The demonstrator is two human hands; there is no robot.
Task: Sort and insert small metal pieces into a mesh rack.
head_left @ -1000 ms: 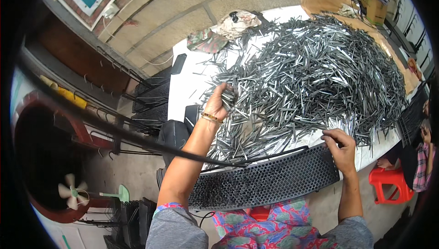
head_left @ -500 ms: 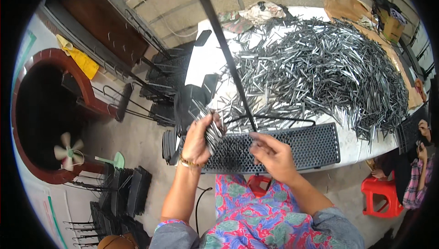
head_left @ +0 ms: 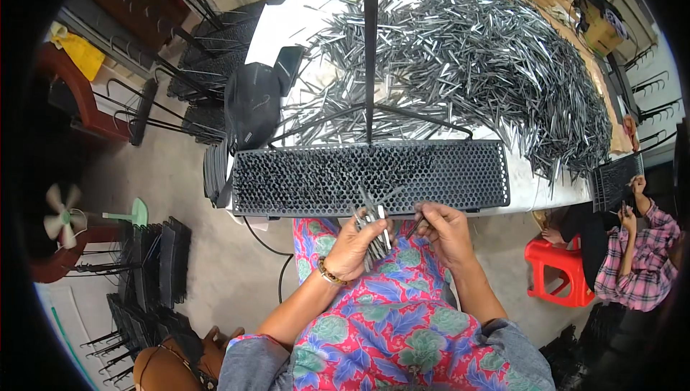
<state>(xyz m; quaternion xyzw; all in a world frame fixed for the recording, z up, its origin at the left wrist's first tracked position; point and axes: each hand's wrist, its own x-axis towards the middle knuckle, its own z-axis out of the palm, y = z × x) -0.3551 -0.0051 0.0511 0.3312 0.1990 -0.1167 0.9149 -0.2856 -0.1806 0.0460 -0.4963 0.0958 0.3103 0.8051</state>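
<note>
A bundle of thin grey and black sticks is gripped in my left hand, their ends fanning out above the fingers. My right hand is just to its right, thumb and fingers pinched on what looks like one thin dark stick. Both hands are at the near edge of a long black perforated rack with a wire frame and an upright bar. Short dark pieces fill many holes on the rack's left and middle; the holes at its right look bare.
Behind the rack, a large heap of loose sticks covers much of the white table. A black cap-like item lies at the left. Stacked racks, a fan and a red stool stand around; a co-worker in a plaid shirt sits at right.
Both hands have come back from over the rack toward my body, and the right is now pinched beside the left's bundle. The view has shifted, showing the rack further left and higher.
</note>
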